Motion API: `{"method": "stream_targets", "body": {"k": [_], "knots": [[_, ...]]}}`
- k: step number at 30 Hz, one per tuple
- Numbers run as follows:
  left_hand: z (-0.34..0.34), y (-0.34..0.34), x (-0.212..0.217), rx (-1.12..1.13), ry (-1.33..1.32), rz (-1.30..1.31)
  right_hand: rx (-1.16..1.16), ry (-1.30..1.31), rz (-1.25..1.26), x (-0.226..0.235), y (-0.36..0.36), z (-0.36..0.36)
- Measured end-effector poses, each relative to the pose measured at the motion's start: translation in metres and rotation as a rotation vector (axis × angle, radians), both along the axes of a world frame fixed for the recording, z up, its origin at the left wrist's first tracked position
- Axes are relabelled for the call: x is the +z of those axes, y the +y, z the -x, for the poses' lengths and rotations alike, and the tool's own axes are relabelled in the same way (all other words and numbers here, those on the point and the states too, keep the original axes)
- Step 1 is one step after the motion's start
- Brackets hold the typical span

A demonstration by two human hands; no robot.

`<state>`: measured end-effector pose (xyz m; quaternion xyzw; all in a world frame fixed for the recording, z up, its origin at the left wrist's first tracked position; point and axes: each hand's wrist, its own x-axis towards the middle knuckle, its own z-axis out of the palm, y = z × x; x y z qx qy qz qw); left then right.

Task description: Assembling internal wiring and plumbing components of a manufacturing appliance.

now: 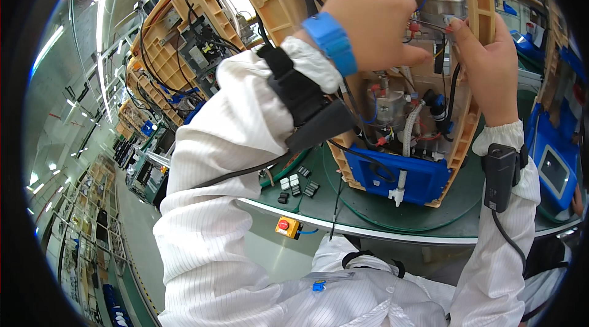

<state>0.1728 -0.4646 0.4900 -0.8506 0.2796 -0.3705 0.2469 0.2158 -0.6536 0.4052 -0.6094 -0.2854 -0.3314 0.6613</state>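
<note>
An open beige plastic housing (464,161) with a blue base (423,173) stands upright before me, tubes, wires and metal canisters inside. My left hand (371,23), with a blue wrist strap (331,42), reaches into its upper part; the fingers are curled and their tips hidden, while the thumb points right. From these fingers a thin dark strand (429,24) runs toward my right hand (491,63). That hand is at the housing's right edge, thumb and fingers pinching a small white piece (449,20). A red connector (415,27) sits between the hands. Below them is a metal canister (388,109).
The housing stands on a round green turntable (368,207) on the bench. Small black and white parts (294,184) lie left of it. A yellow box with a red button (286,226) hangs at the bench edge. More beige housings (178,51) line up leftward; a blue unit (552,161) stands right.
</note>
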Motion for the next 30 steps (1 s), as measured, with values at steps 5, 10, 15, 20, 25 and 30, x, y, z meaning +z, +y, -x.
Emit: {"method": "stream_targets", "body": {"k": [5,10,15,20,25,30], "knots": [[-0.014,0.004,-0.008,-0.067,-0.096,0.089,-0.008,0.046,0.023,0.001,0.000,0.003],[-0.016,0.014,0.000,-0.165,-0.107,0.133,-0.024,0.031,0.035,0.001,0.001,-0.001],[-0.011,0.008,0.002,-0.042,-0.084,0.011,-0.069,0.029,0.040,0.002,-0.005,0.000],[-0.011,0.014,-0.009,0.045,-0.161,-0.048,-0.068,-0.010,0.023,0.004,0.005,0.000],[0.003,0.023,-0.007,-0.197,-0.004,0.131,-0.048,-0.006,0.019,0.003,0.002,0.005],[0.017,0.039,0.001,-0.490,-0.145,0.324,-0.056,0.060,0.043,0.006,0.003,0.012]]}}
